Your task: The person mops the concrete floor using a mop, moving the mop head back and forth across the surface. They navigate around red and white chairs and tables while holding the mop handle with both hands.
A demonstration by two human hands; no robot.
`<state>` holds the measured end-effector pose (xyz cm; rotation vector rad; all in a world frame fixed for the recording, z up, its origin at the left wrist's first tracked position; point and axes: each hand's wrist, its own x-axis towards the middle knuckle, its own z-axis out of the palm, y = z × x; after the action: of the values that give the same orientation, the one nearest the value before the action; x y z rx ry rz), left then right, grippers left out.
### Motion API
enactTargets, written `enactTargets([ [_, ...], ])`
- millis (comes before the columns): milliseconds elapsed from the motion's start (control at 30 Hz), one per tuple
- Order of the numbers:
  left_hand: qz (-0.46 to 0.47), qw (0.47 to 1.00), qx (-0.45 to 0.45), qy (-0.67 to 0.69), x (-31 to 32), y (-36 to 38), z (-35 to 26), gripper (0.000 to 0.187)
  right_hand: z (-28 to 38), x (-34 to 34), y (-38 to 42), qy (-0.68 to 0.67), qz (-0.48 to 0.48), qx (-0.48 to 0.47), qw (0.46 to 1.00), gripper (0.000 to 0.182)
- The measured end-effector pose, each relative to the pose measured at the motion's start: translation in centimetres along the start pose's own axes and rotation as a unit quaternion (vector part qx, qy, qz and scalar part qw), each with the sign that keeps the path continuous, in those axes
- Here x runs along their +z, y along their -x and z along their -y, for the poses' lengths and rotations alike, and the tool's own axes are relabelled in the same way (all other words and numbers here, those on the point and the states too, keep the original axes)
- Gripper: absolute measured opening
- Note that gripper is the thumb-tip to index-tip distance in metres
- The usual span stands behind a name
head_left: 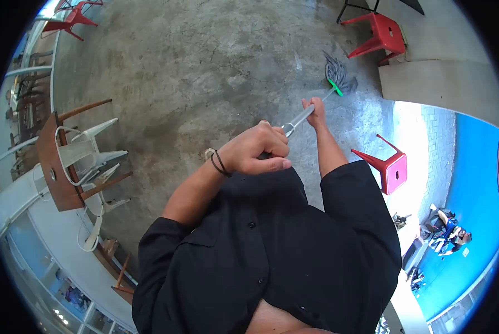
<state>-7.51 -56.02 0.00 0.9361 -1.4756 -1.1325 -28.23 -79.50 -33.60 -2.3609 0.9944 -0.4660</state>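
Note:
A mop with a pale metallic handle [301,118], a green head piece [335,87] and grey strands [334,68] reaches out from my body to the concrete floor. My left hand [263,148], with dark bands at the wrist, is closed around the upper end of the handle in front of my chest. Farther down the handle, my right hand [316,113] is wrapped round it. The strands lie spread on the floor at the upper right, on a dark, wet-looking patch. The very top of the handle is hidden by my left hand.
Red stools stand at the upper right [378,36] and right [395,170]; a red chair [74,16] is at the upper left. A wooden table [57,161] and white metal chairs [88,147] line the left. A pale wall or counter [444,86] bounds the right.

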Motion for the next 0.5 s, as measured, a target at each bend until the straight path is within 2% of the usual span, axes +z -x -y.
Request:
enactTargets([
  [133,-0.043,0.999,0.005,-0.010,-1.7,7.0,-2.8,0.047,6.1,4.8,1.7,-0.040,-0.009,-0.040,0.998,0.044],
  [367,-0.188,0.980,0.011,-0.070,-3.9,27.1,-12.1,0.048,27.2,16.8,5.2,-0.104,0.064,-0.168,0.978,0.041],
  [500,-0.321,0.937,-0.003,-0.135,-1.1,39.2,-17.3,0.047,40.9,23.8,9.5,-0.092,0.194,-0.215,0.953,0.036],
])
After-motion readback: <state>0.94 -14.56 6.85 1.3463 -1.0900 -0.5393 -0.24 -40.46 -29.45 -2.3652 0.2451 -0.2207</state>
